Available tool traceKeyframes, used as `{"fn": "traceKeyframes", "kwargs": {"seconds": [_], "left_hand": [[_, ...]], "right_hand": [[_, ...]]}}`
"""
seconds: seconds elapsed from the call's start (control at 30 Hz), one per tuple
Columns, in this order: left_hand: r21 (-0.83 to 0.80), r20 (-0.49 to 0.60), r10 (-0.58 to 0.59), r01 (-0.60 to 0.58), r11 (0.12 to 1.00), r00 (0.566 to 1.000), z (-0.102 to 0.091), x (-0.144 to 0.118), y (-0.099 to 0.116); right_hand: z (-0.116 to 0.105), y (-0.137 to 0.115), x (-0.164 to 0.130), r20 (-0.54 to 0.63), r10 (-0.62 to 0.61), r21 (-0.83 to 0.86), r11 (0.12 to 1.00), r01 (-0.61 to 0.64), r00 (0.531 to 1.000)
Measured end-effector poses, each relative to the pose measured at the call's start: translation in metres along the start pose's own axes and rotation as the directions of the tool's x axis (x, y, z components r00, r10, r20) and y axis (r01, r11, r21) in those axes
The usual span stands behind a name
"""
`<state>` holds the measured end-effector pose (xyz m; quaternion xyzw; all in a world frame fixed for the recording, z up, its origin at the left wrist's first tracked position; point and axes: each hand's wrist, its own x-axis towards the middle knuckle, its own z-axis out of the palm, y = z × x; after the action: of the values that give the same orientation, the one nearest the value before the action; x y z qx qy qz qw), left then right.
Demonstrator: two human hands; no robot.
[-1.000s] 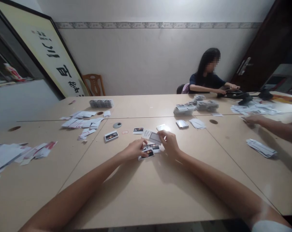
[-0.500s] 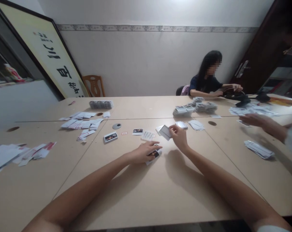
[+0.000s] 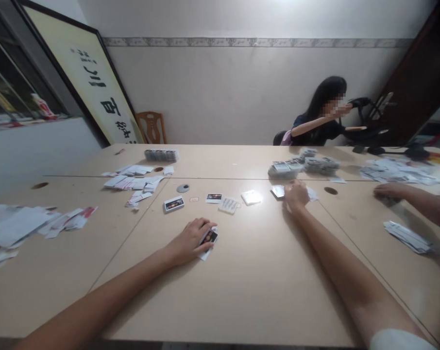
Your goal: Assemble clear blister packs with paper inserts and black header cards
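My left hand [image 3: 189,241] rests on the tan table [image 3: 249,272], its fingers closed around a small stack of picture cards [image 3: 209,238] that lies flat. My right arm stretches far forward and to the right. My right hand [image 3: 296,194] has its fingers curled onto a white card [image 3: 278,191] lying on a small pile by the table seam. Between the hands lie a white card stack [image 3: 251,197], a pale card [image 3: 229,205] and two dark picture cards [image 3: 214,197] [image 3: 174,203].
Loose paper slips [image 3: 132,177] [image 3: 19,223] spread across the left. Card stacks [image 3: 302,165] and a card box [image 3: 161,155] sit farther back. Another person's hand [image 3: 391,191] and cards [image 3: 405,236] are at the right. A person [image 3: 322,121] sits across the table.
My right hand carried the white card forward and right to the small pile. My left hand slid the picture stack slightly nearer and stays on it. The seated person raised a hand.
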<state>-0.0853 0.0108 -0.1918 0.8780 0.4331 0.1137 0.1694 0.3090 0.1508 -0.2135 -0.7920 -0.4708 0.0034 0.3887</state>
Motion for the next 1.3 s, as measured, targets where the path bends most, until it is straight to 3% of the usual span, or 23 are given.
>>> {"fn": "traceKeyframes", "kwargs": {"seconds": [0.13, 0.23, 0.33, 0.4, 0.47, 0.57, 0.67, 0.77, 0.97, 1.13, 1.23, 1.3], "left_hand": [[-0.153, 0.018, -0.138, 0.139, 0.978, 0.990, -0.011, 0.002, -0.005], [-0.204, -0.041, -0.297, 0.283, 0.937, 0.954, -0.017, 0.004, -0.008], [-0.152, -0.080, -0.422, 0.408, 0.900, 0.903, -0.019, 0.000, -0.005], [-0.100, -0.072, -0.455, 0.448, 0.889, 0.887, -0.017, -0.003, 0.001], [-0.063, -0.049, -0.456, 0.453, 0.889, 0.888, -0.014, -0.004, 0.007], [-0.069, 0.019, -0.422, 0.423, 0.904, 0.906, -0.012, 0.001, 0.013], [-0.109, 0.096, -0.390, 0.399, 0.911, 0.916, -0.015, 0.009, 0.014], [-0.140, 0.122, -0.395, 0.410, 0.901, 0.911, -0.019, 0.012, 0.015], [-0.185, 0.092, -0.424, 0.434, 0.882, 0.901, -0.020, 0.014, 0.020], [-0.235, 0.119, -0.433, 0.449, 0.862, 0.893, -0.014, 0.011, 0.023], [-0.256, 0.115, -0.439, 0.454, 0.853, 0.891, -0.017, 0.008, 0.019], [-0.253, 0.080, -0.462, 0.467, 0.848, 0.883, -0.029, 0.009, 0.008]], "right_hand": [[-0.005, -0.006, -0.010, -0.053, -0.108, 0.016, 0.994, 0.108, 0.993], [-0.012, -0.023, -0.022, -0.054, -0.218, 0.059, 0.974, 0.221, 0.975], [-0.015, -0.047, -0.050, 0.051, -0.415, 0.157, 0.901, 0.404, 0.908], [-0.014, -0.064, -0.079, 0.199, -0.595, 0.276, 0.797, 0.538, 0.779], [-0.011, -0.080, -0.112, 0.333, -0.743, 0.405, 0.669, 0.623, 0.580], [-0.008, -0.099, -0.157, 0.443, -0.833, 0.517, 0.540, 0.664, 0.333], [-0.006, -0.110, -0.180, 0.507, -0.825, 0.515, 0.522, 0.680, 0.250], [-0.006, -0.111, -0.186, 0.520, -0.815, 0.526, 0.542, 0.656, 0.256], [-0.007, -0.108, -0.189, 0.516, -0.780, 0.568, 0.622, 0.539, 0.354], [-0.005, -0.105, -0.194, 0.489, -0.797, 0.593, 0.602, 0.535, 0.355], [-0.002, -0.102, -0.193, 0.447, -0.804, 0.656, 0.593, 0.467, 0.393], [-0.001, -0.100, -0.191, 0.445, -0.786, 0.689, 0.607, 0.396, 0.429]]}}
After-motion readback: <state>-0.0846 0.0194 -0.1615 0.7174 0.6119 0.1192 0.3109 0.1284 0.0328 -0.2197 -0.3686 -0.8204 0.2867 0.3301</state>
